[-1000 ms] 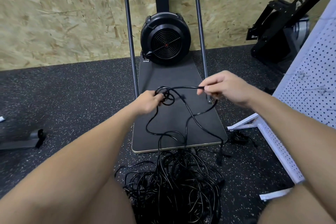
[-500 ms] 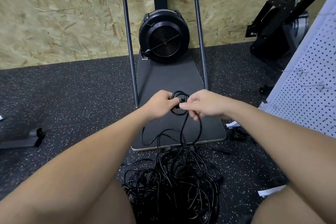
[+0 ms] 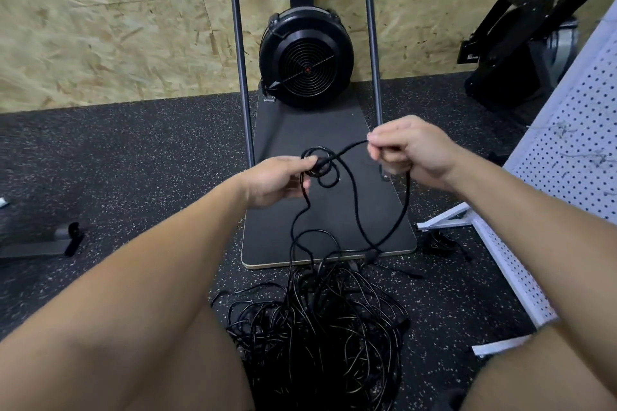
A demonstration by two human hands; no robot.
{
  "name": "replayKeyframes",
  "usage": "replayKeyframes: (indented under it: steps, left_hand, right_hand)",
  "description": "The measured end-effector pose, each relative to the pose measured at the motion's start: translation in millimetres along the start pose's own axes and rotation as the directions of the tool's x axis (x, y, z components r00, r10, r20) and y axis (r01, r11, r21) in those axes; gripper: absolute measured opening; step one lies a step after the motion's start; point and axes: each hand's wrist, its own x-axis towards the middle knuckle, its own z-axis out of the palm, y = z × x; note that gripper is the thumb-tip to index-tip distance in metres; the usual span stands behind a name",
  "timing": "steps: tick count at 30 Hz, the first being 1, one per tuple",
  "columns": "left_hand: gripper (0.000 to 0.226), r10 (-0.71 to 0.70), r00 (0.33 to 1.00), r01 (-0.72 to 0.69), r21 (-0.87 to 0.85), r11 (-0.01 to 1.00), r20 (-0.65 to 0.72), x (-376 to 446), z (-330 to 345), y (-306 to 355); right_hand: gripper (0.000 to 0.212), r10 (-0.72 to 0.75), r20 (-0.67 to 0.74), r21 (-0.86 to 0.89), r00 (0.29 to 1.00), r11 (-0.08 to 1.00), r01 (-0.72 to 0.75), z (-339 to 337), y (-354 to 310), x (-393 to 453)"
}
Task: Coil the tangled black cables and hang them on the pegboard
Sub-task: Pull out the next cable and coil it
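The left hand [image 3: 277, 181] holds a small coil [image 3: 321, 166] of black cable. The right hand [image 3: 412, 150] pinches the cable farther along. A tangled pile [image 3: 317, 320] lies on the floor [image 3: 133, 150].

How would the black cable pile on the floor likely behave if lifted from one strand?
The pile is probably floppy: the cable sags between the hands. Its crossing loops would likely snag and drag along together. Thin strands suggest it is light.
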Motion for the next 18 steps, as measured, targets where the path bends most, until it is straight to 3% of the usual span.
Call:
replayKeyframes:
  steps: [4, 6, 8, 10, 13, 18]
  left_hand:
    - [0.040, 0.060, 0.998, -0.060, 0.006, 0.998, 0.028, -1, 1, 1]
    - [0.042, 0.036, 0.996, -0.041, 0.067, 0.997, 0.076, -3, 1, -2]
    - [0.057, -0.002, 0.992, -0.013, 0.121, 0.993, 0.127, -9, 3, -1]
    - [0.068, -0.031, 0.979, 0.013, 0.093, 0.996, 0.199, -14, 6, 5]
    - [0.065, -0.020, 0.954, 0.045, -0.077, 0.996, 0.300, -19, 11, 13]
    - [0.054, -0.019, 0.965, 0.071, -0.192, 0.979, 0.261, -19, 8, 13]
  right_hand:
    - [0.030, 0.014, -0.116, -0.127, 0.993, 0.991, -0.029, -8, 11, 1]
    - [0.036, 0.061, -0.120, -0.202, 0.991, 0.976, -0.085, -6, 18, 0]
    - [0.040, 0.079, -0.091, -0.203, 0.993, 0.974, -0.096, -3, 21, 0]
    - [0.036, 0.055, -0.060, -0.051, 0.997, 0.997, -0.058, -5, 21, 2]
    - [0.031, -0.004, -0.055, 0.262, 0.998, 0.965, 0.018, -11, 17, 3]
    - [0.031, -0.050, -0.199, 0.357, 0.979, 0.926, 0.120, -16, 18, 9]
